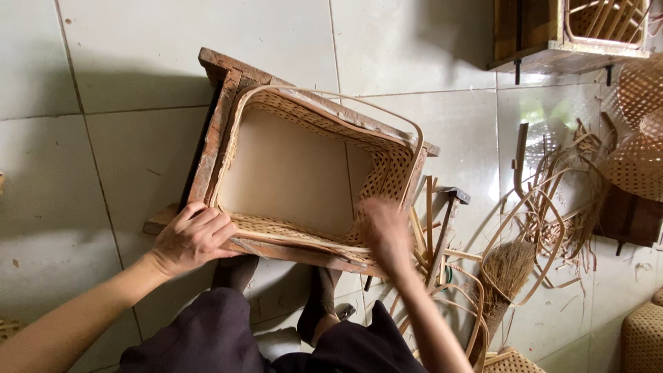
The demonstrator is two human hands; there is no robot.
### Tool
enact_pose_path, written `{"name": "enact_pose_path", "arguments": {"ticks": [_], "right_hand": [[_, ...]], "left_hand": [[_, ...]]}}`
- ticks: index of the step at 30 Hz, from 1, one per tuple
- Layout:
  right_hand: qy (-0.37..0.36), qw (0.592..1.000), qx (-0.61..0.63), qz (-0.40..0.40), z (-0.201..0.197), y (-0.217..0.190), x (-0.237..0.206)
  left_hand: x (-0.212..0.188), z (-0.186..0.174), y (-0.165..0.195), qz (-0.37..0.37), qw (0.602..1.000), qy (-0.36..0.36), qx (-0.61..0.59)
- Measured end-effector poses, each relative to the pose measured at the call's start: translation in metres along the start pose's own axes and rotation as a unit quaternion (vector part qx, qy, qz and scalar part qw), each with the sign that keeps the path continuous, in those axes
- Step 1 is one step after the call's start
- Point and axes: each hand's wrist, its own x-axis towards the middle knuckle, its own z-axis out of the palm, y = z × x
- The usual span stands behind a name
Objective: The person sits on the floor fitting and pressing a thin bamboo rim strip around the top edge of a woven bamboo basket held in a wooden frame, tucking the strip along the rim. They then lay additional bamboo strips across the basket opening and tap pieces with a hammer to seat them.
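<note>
A woven rattan basket (290,173) sits inside a worn wooden frame mould (214,138) on the tiled floor. A thin cane rim strip (373,114) curves along the basket's top edge. My left hand (193,235) rests on the near left corner of the frame, fingers curled over its edge. My right hand (385,231) is blurred with motion at the basket's near right corner, touching the woven edge; whether it holds anything I cannot tell.
A hammer (449,221) lies right of the frame among loose cane strips (552,200). A small brush (507,276) lies near cane hoops. Woven baskets (635,159) and a wooden box (545,34) stand at the right. My knees are below.
</note>
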Motion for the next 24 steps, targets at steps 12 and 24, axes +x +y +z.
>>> {"name": "enact_pose_path", "arguments": {"ticks": [12, 24], "right_hand": [[-0.292, 0.859, 0.421, 0.013, 0.046, -0.018, 0.005], [-0.385, 0.769, 0.5, 0.099, 0.067, -0.01, 0.016]], "left_hand": [[0.0, 0.006, -0.001, 0.003, 1.0, 0.015, 0.0], [0.0, 0.004, -0.001, -0.002, 1.0, 0.008, -0.013]]}}
